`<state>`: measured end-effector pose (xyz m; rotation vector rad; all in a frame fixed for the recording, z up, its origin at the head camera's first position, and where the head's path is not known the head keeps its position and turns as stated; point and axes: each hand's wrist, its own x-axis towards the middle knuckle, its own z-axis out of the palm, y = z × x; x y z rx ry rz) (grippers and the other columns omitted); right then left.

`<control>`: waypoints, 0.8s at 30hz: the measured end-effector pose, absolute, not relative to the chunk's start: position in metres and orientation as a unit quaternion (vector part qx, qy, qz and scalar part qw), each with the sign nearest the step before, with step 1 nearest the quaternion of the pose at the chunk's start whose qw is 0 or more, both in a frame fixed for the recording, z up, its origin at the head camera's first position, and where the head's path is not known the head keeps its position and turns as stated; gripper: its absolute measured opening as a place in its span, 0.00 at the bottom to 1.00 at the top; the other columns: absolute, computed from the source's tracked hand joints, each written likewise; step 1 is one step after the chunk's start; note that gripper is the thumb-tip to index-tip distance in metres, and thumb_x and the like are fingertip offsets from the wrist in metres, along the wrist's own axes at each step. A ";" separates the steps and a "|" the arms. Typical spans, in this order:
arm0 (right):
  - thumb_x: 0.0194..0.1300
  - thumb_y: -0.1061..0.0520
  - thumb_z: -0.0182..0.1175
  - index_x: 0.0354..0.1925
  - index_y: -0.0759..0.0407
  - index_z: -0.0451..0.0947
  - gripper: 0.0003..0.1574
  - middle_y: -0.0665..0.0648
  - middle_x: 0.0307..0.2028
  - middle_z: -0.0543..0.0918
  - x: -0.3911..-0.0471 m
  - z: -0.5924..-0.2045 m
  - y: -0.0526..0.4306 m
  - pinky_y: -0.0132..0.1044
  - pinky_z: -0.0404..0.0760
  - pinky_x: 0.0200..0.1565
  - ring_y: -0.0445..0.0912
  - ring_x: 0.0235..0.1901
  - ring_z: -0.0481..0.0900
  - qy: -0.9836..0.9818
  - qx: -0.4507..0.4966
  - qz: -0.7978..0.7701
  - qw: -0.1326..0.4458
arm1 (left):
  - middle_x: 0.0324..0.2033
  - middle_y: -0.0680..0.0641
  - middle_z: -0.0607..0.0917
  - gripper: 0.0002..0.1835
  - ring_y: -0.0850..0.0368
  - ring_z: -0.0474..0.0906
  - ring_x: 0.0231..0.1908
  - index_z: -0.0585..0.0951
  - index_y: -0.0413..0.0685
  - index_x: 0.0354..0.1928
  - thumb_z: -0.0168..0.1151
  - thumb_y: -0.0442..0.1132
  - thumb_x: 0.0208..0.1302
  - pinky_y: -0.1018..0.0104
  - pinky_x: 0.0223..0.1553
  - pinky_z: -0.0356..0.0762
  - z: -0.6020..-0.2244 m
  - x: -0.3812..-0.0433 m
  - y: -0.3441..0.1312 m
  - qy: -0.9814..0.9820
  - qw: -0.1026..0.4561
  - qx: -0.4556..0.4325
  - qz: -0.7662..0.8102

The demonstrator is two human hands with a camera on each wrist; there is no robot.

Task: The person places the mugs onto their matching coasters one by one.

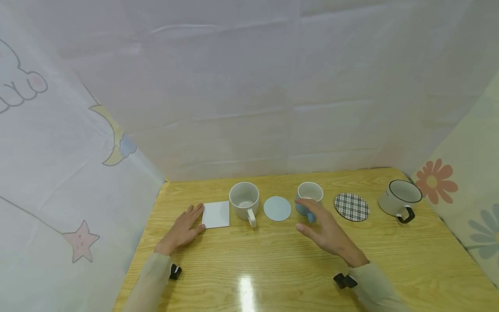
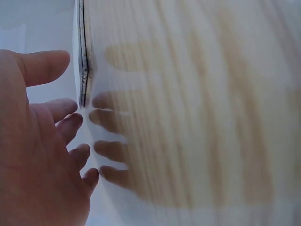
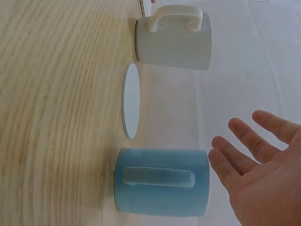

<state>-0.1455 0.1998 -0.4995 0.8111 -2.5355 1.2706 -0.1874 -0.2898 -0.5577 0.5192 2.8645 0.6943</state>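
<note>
My left hand (image 1: 183,229) lies by the left edge of a white square coaster (image 1: 216,215), its fingers spread and mostly straight. In the left wrist view the thumb and fingertips are close to the coaster's edge (image 2: 84,56); contact is hard to tell. My right hand (image 1: 325,227) is held above and beside a small blue mug (image 3: 162,183), fingers apart and loosely bent, with nothing in them. The fingertips come near the mug's rim. Left of this mug lies a round light blue coaster (image 1: 277,208), then a white ribbed mug (image 3: 176,42) with its handle toward me.
A round black-and-white checked coaster (image 1: 351,206) lies right of the blue mug. Near the table's right edge stands a white mug (image 1: 399,197) with a dark rim and black handle. Pale cloth (image 1: 241,108) hangs behind the wooden table (image 1: 218,277) and at both sides.
</note>
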 end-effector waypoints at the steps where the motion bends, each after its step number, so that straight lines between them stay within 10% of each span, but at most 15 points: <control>1: 0.70 0.57 0.69 0.77 0.58 0.69 0.41 0.64 0.73 0.75 -0.146 -0.500 0.199 0.68 0.76 0.65 0.62 0.71 0.73 -0.855 0.276 0.428 0.095 | 0.84 0.37 0.55 0.39 0.26 0.45 0.82 0.56 0.37 0.84 0.57 0.47 0.81 0.26 0.80 0.44 -0.560 -0.189 -0.291 0.952 0.074 0.177 0.238; 24: 0.74 0.56 0.67 0.74 0.63 0.71 0.36 0.62 0.72 0.77 -0.145 -0.512 0.183 0.67 0.78 0.66 0.63 0.70 0.76 -0.844 0.280 0.453 0.060 | 0.84 0.35 0.55 0.40 0.28 0.45 0.83 0.56 0.37 0.84 0.60 0.41 0.78 0.28 0.81 0.43 -0.558 -0.196 -0.290 0.944 0.088 0.188 0.255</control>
